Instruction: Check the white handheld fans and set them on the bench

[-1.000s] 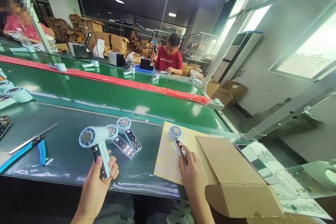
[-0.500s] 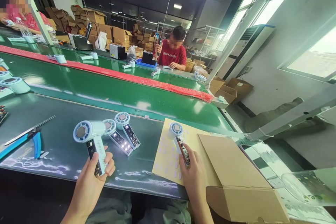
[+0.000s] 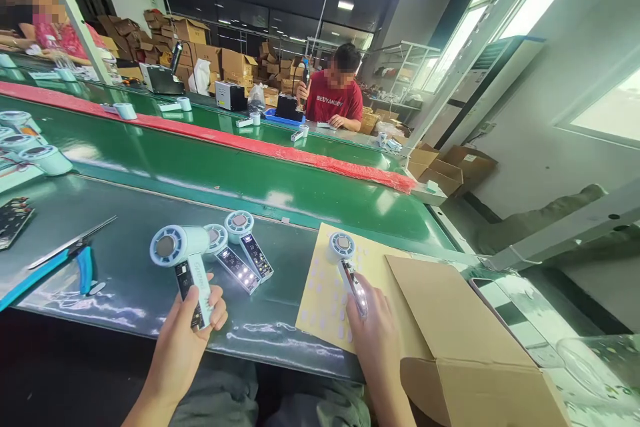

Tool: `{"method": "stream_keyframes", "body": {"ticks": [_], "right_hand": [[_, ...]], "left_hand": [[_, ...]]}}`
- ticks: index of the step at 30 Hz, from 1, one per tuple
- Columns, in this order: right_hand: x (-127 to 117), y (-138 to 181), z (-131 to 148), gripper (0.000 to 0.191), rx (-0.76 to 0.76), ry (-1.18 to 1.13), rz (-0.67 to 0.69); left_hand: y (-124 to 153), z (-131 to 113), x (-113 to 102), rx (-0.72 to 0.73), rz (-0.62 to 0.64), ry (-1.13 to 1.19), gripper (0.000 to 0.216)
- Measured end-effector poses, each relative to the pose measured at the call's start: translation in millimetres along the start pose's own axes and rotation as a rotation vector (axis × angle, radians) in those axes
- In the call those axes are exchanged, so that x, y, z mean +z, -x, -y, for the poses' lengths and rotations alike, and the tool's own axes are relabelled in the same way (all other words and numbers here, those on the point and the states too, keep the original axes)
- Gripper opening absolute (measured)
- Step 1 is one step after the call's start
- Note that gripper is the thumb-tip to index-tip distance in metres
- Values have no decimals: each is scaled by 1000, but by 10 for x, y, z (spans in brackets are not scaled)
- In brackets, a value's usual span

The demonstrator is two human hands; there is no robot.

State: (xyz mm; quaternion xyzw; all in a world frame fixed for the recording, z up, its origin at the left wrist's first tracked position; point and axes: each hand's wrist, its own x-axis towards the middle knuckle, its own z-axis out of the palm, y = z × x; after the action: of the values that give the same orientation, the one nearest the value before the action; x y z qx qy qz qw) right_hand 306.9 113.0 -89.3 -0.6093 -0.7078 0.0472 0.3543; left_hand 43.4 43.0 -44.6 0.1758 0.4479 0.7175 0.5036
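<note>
Left hand (image 3: pixel 187 333) gripping handle of pale-blue handheld fan (image 3: pixel 181 260), lifting it over near edge of green workbench (image 3: pixel 125 293) | right hand (image 3: pixel 374 330) closing on second fan's (image 3: pixel 346 263) handle, pressing it onto yellow sticker sheet (image 3: pixel 320 300) beside cardboard box (image 3: pixel 450 333) | two more fans (image 3: pixel 235 250) lying between.

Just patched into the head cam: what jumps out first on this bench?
Two pale handheld fans: the left hand grips one fan upright over the dark bench, and the right hand holds a second fan on a yellow sticker sheet. Between them two more fans lie flat, with an open cardboard box at right and the green conveyor behind.
</note>
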Motion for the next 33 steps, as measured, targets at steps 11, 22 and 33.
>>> {"method": "stream_keyframes", "body": {"ticks": [11, 22, 33], "right_hand": [[-25, 55, 91, 31, -217, -23, -296], [274, 119, 802, 14, -478, -493, -104], [286, 132, 756, 12, -344, -537, 54]], "left_hand": [[165, 50, 32, 46, 22, -69, 26], [487, 20, -171, 60, -77, -213, 28], [591, 6, -157, 59, 112, -313, 26]]}}
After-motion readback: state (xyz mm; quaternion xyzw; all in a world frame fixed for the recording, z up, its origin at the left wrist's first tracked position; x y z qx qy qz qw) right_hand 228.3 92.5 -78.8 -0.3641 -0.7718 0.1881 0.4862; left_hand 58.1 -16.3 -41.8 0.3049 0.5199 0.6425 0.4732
